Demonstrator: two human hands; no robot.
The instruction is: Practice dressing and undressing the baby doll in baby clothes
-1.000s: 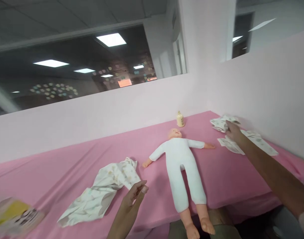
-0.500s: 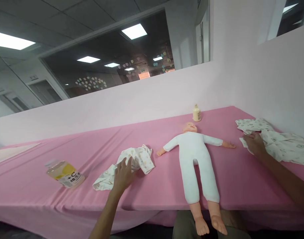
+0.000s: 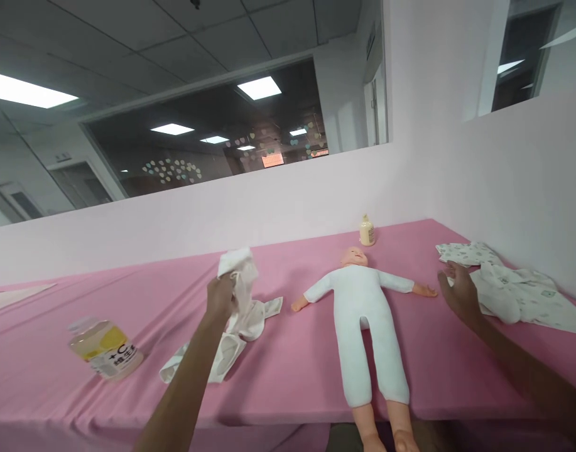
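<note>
Where a long table [image 3: 47,320] draped in pink cloth runs along a pale pink partition wall, a person works with both bare hands, and everything sits within arm's reach across its surface. Largest on the cloth is a baby doll [image 3: 365,326] in a white bodysuit, lying face up near the middle with arms spread and bare feet hanging over the near edge, a pose that leaves its limbs free for dressing. At the far right, by the corner wall, lies a loose heap of patterned baby clothes [image 3: 514,292]. The right hand [image 3: 460,292] hovers just beside that heap, fingers spread and holding nothing. Left of the doll, the left hand [image 3: 220,296] has its fingers pinched shut on the top of a white printed garment [image 3: 238,301], raised so that the upper part hangs free while its lower end trails on the cloth. Farther left, a clear drink bottle [image 3: 106,350] with a yellow label lies on its side. Beyond the doll's head, a small cream bottle [image 3: 367,231] stands upright against the wall.
</note>
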